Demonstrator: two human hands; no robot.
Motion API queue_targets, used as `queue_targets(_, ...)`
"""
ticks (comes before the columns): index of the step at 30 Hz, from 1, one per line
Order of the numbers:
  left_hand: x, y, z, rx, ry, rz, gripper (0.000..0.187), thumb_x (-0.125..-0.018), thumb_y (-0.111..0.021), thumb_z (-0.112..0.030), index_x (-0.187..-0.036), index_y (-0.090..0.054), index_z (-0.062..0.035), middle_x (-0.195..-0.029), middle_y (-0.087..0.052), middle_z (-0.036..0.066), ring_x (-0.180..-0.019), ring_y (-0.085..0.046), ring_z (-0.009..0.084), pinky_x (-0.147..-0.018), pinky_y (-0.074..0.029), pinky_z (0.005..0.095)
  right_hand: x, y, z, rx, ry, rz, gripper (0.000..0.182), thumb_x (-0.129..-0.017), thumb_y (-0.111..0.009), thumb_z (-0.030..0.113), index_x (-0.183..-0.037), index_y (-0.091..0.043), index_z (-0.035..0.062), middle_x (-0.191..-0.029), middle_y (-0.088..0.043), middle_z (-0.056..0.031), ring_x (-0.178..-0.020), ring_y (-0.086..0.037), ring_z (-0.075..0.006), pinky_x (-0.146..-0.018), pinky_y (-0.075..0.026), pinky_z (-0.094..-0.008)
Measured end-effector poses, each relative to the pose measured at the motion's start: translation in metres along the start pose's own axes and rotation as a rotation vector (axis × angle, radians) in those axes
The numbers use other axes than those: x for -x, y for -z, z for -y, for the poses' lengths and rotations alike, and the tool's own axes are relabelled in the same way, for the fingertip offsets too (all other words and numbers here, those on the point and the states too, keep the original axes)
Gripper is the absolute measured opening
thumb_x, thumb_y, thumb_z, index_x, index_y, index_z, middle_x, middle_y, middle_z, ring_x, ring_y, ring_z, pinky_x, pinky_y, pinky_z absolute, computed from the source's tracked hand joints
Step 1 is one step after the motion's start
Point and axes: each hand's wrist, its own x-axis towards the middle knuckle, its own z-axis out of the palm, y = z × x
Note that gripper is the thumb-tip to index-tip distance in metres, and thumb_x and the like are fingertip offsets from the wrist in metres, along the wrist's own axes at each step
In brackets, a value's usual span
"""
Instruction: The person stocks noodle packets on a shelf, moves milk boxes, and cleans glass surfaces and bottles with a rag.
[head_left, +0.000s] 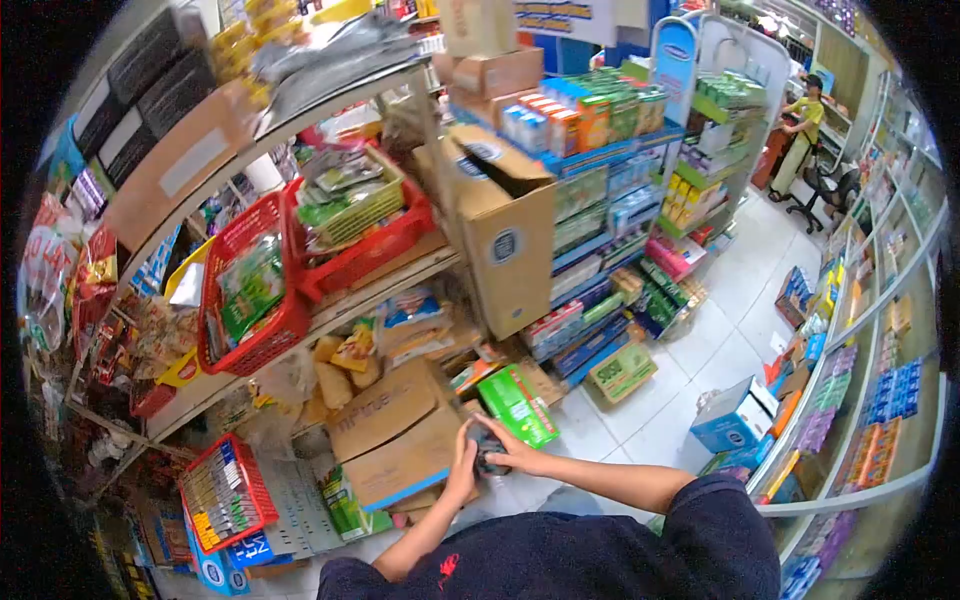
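1. Cupping the small dark thing (488,455) between our left hand (462,468) and our right hand (512,450), we have both hands together, fingers curled about it from either side. How firmly each finger presses, and what the thing is, we cannot tell at this size.

2. The thing sits in front of our body, just beside the near end of the large brown carton (392,435) and near the bright green box (517,405). We would do well to leave our knuckles a little room from both, so nothing snags.

3. For a sure hold, we should let one hand bear the weight and leave the other free for fine finger work; squeezing equally hard with both would, we judge, make small turns clumsy.

4. Our forearms come in from opposite sides, so we should bring the elbows in gently and steady the wrists rather than reach from the shoulders.

5. The white tiled floor (655,440) lies below, and a slip could send the thing down beside the carton. A low, close hold seems wisest, tilted so that our own fingers do not hide the part we are handling.
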Motion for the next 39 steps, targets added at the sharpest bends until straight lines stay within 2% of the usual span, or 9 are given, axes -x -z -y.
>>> queue_targets(4, -0.007, -0.089, -0.028, 0.379, 0.072, 0.186, 0.066, -0.089, -0.021, -0.054, -0.136, -0.022, -0.0081, -0.138, -0.024, 0.009, -0.127, -0.022, 0.0229, -0.104, -0.017, 0.0356, 0.03, 0.082, 0.046, 0.16, -0.014, -0.269, 0.07, -0.069, -0.067, 0.017, -0.129, -0.032, 0.0089, -0.128, -0.037, -0.0134, -0.116, -0.038, -0.023, -0.098, -0.029, -0.0329)
queue_targets(8, -0.033, -0.102, -0.072, -0.084, 0.04, 0.275, 0.054, -0.091, -0.033, -0.042, -0.132, -0.033, -0.0071, -0.132, -0.037, 0.009, -0.12, -0.034, 0.0206, -0.098, -0.027, 0.0338, 0.043, 0.154, 0.089, 0.203, -0.077, -0.308, 0.069, -0.066, -0.071, 0.018, -0.125, -0.037, 0.0081, -0.113, -0.047, -0.0107, -0.102, -0.045, -0.0209, -0.089, -0.035, -0.0315)
queue_targets(15, -0.119, -0.123, -0.176, -0.466, -0.658, -0.091, 0.031, -0.079, -0.055, -0.016, -0.107, -0.054, -0.0021, -0.103, -0.057, 0.009, -0.096, -0.053, 0.0171, -0.084, -0.04, 0.03, -0.035, 0.252, 0.146, 0.708, 0.273, -0.476, 0.058, -0.06, -0.069, 0.013, -0.114, -0.049, 0.007, -0.104, -0.048, -0.0086, -0.1, -0.045, -0.0221, -0.083, -0.039, -0.0316)
queue_targets(20, -0.03, -0.225, -0.288, 0.029, -0.892, 1.116, 0.031, -0.08, -0.056, -0.019, -0.108, -0.053, -0.0056, -0.106, -0.053, 0.011, -0.099, -0.048, 0.0259, -0.087, -0.036, 0.0382, -0.112, 0.282, 0.196, 0.809, 0.49, -0.432, 0.057, -0.059, -0.06, 0.003, -0.115, -0.047, 0.0037, -0.106, -0.049, -0.0133, -0.101, -0.047, -0.0252, -0.087, -0.037, -0.0305)
queue_targets(27, 0.001, -0.247, -0.31, 0.302, -1.218, 1.194, 0.027, -0.086, -0.048, -0.028, -0.069, -0.058, -0.0085, -0.07, -0.053, 0.011, -0.066, -0.051, 0.0327, -0.058, -0.038, 0.0447, -0.222, 0.285, 0.226, 1.325, 0.776, -0.228, 0.058, -0.062, -0.059, -0.001, -0.118, -0.045, 0.0065, -0.115, -0.048, -0.0143, -0.11, -0.042, -0.0318, -0.092, -0.034, -0.0405)
queue_targets(29, -0.005, -0.221, -0.328, 0.111, -1.245, 1.561, 0.025, -0.086, -0.047, -0.03, -0.077, -0.057, -0.0092, -0.079, -0.054, 0.004, -0.075, -0.054, 0.0268, -0.066, -0.042, 0.0423, -0.244, 0.285, 0.218, 1.375, 0.797, -0.192, 0.057, -0.063, -0.058, 0.0, -0.117, -0.045, 0.0072, -0.113, -0.05, -0.0128, -0.107, -0.044, -0.0314, -0.09, -0.036, -0.0402)
queue_targets(32, -0.047, -0.183, -0.319, -0.104, -1.424, 1.243, 0.015, -0.078, -0.052, -0.019, -0.086, -0.056, -0.0072, -0.085, -0.055, 0.009, -0.079, -0.053, 0.027, -0.069, -0.041, 0.0396, -0.266, 0.284, 0.204, 1.309, 0.629, -0.131, 0.046, -0.066, -0.056, 0.003, -0.112, -0.051, 0.0086, -0.105, -0.055, -0.0123, -0.096, -0.051, -0.0312, -0.082, -0.042, -0.0383)
queue_targets(36, -0.196, -0.134, -0.268, -0.703, -1.319, 0.062, 0.02, -0.071, -0.059, -0.012, -0.089, -0.056, -0.007, -0.084, -0.054, 0.01, -0.079, -0.052, 0.0286, -0.069, -0.041, 0.0395, -0.306, 0.288, 0.185, 1.324, 0.46, -0.136, 0.028, -0.071, -0.054, 0.01, -0.099, -0.058, 0.0071, -0.097, -0.054, -0.0138, -0.094, -0.051, -0.0304, -0.074, -0.045, -0.0399)
queue_targets(39, -0.275, -0.096, -0.227, -0.926, -1.18, -0.354, 0.023, -0.076, -0.057, -0.017, -0.096, -0.055, -0.0052, -0.1, -0.055, 0.01, -0.098, -0.048, 0.0282, -0.082, -0.038, 0.0374, -0.331, 0.283, 0.183, 1.443, 0.542, -0.309, 0.021, -0.073, -0.052, 0.009, -0.093, -0.06, 0.0073, -0.095, -0.051, -0.0148, -0.091, -0.05, -0.0318, -0.074, -0.045, -0.0398)
